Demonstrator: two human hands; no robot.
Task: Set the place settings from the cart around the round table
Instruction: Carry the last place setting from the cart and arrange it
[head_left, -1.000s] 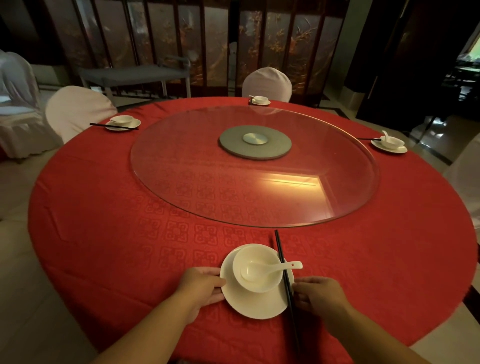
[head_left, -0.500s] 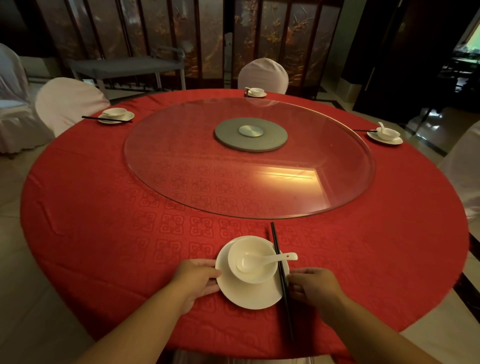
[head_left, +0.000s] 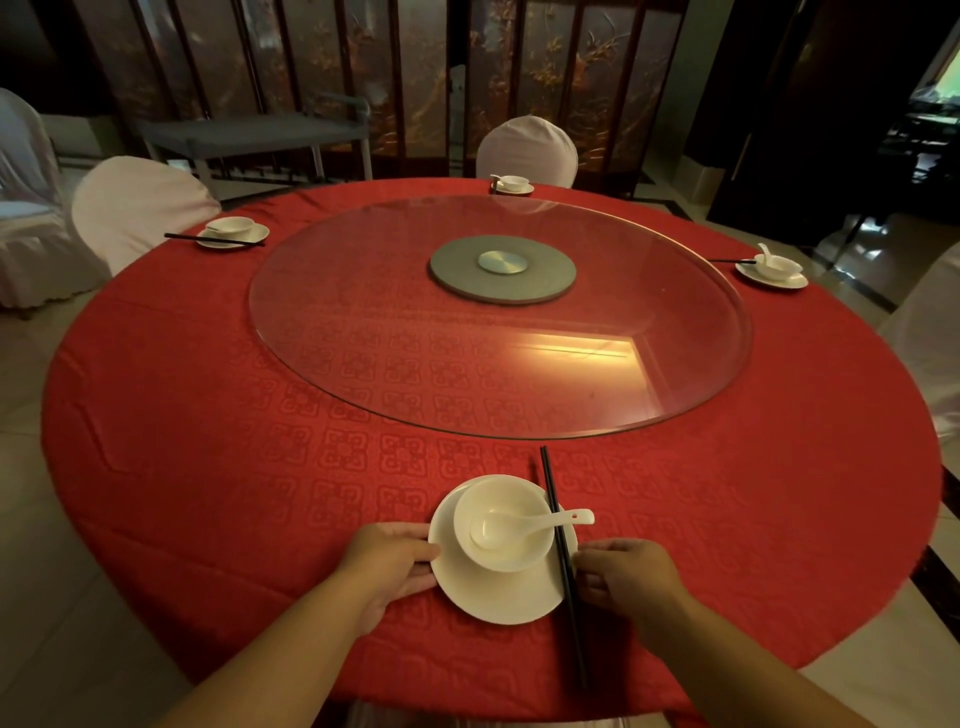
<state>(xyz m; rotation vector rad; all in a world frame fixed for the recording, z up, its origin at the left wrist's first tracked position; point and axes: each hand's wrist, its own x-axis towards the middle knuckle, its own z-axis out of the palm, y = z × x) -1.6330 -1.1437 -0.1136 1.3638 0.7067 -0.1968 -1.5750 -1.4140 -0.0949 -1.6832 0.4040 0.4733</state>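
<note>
Little has moved since the earlier frames: both hands stay at the nearest setting on the red-clothed round desk (head_left: 208, 415). The left hand (head_left: 387, 564) pinches the rim of the white round saucer (head_left: 498, 592), which carries a white bowl (head_left: 504, 525) and white ceramic spoon (head_left: 524, 526). The right hand (head_left: 631, 577) grasps the black chopsticks (head_left: 558, 530) lying across the saucer's right edge. Three other settings already sit around the desk, so this fourth is nearly placed; further seats may remain.

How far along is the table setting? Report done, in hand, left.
Done: three settings on the table's far half, left, far and right.
In hand: left hand holds the near plate, right hand at the chopsticks.
Left: the wide gaps between settings look unset.
</note>
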